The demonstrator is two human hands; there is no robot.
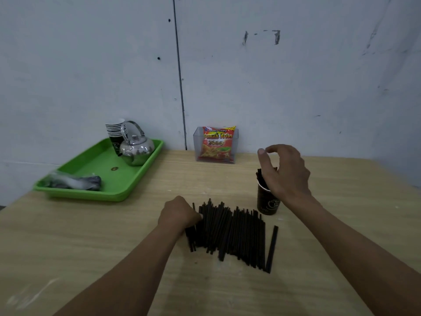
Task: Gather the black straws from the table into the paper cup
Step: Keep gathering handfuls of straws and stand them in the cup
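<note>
Our left hand has its fingers curled round a few black straws at the pile's left edge on the surface. Our right hand hovers over the paper cup, fingers loose and empty, some straws standing inside.

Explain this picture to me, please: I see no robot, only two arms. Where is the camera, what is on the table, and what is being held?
No machine here: a person works bare-handed, and the single picture comes from a wide-angle camera on their head, looking forward and down. On the light wooden table lies a pile of thin black straws. The left hand grips a few at the pile's left edge. The right hand hovers, fingers relaxed, holding nothing, over a dark paper cup where some straws already stand. Further back sit a green plastic tray carrying a shiny metal kettle, a stack of paper cups and a clear plastic bag, and a clear box holding a red snack packet.
</note>
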